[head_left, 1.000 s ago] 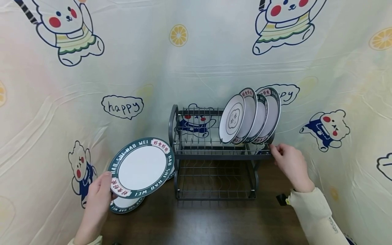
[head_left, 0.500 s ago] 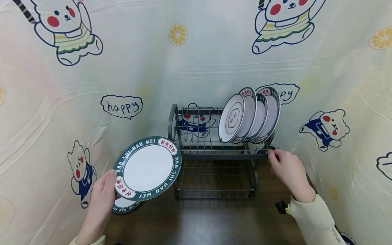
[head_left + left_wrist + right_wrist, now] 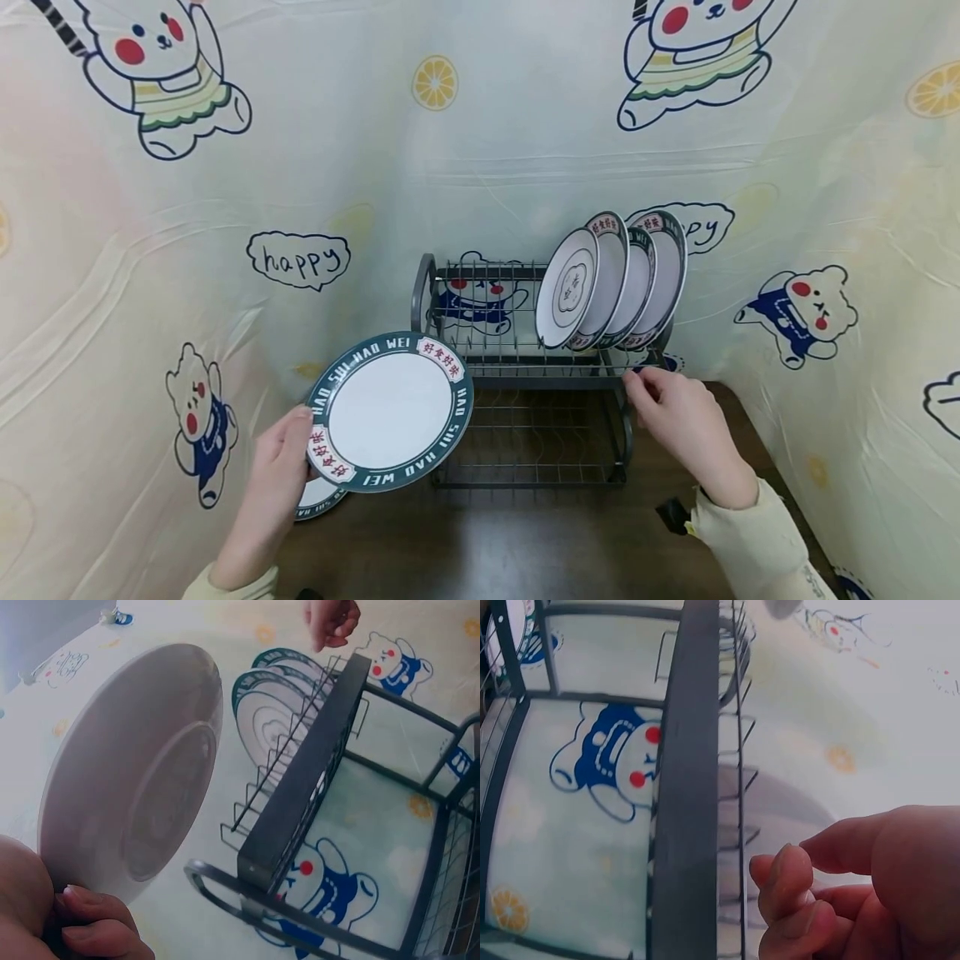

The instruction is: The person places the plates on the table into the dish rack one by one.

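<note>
My left hand (image 3: 273, 479) grips the left edge of a white plate (image 3: 390, 417) with a dark green lettered rim. The plate is tilted, its face up, in front of the left end of a dark grey two-tier dish rack (image 3: 540, 384); its pale underside (image 3: 97, 817) shows in the left wrist view. Several plates (image 3: 567, 287) stand on edge at the right of the upper tier. By the rack's front right corner is my right hand (image 3: 686, 421). Its loosely curled fingers (image 3: 786, 877) hold nothing in the right wrist view, close to the wire edge.
Another green-rimmed plate (image 3: 318, 497) lies on the dark brown table (image 3: 487, 542), partly hidden by the held one. Behind the rack hangs a pale cloth (image 3: 480, 167) with cartoon bears. The rack's lower tier (image 3: 532, 433) shows bare wires.
My left hand has carried the plate rightward, in front of the rack's left end. My right hand has shifted left from the rack's right corner along its front.
</note>
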Tool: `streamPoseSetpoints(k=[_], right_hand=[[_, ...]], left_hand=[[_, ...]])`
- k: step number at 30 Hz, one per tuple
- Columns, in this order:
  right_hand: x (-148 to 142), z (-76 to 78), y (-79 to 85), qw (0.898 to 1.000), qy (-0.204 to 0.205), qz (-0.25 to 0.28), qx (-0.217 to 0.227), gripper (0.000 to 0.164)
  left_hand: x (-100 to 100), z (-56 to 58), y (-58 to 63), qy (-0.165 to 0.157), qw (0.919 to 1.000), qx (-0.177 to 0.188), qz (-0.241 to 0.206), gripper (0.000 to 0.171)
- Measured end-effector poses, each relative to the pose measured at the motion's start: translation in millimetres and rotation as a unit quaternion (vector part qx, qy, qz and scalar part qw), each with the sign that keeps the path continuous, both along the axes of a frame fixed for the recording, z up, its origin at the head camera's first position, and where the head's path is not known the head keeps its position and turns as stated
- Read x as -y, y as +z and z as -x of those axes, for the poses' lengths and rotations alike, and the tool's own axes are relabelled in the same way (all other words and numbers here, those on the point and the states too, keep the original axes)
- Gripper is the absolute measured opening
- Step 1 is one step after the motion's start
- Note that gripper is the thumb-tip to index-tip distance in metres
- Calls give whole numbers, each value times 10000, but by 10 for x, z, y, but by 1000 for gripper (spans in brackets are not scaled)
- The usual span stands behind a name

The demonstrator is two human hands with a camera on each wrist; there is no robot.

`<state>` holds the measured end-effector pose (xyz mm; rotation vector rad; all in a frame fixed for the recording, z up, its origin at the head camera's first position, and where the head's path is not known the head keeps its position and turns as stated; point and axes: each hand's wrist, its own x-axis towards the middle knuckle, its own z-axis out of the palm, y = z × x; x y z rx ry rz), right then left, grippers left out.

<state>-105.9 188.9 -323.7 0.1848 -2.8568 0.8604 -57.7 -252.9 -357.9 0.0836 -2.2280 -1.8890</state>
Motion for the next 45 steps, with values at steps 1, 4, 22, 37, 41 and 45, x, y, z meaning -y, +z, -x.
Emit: streamPoseSetpoints(k=[1,4,22,37,41,45], right_hand=[[23,-8,10,10000,50,24,-29,42],[93,-23,38,9997,179,107,-161,39],[547,-119,85,9941,829,700,-90,26],[617,-205,-71,9821,919,1593,397,35],[606,-217,-108,9782,833,1845,470,34],[591,-221,-135,9710,785,2188,568,34]], left_hand=[[-21,3,5,-14,10000,15,24,43],[-90,23,17,-97,9999,55,122,43],[-451,100,41,-609,9977,-45,305,39],[-743,234,16,-1071,9939,153,212,35],[-814,252,8,-1221,9924,76,112,33],[-886,269,7,-1339,9910,-12,-18,32]])
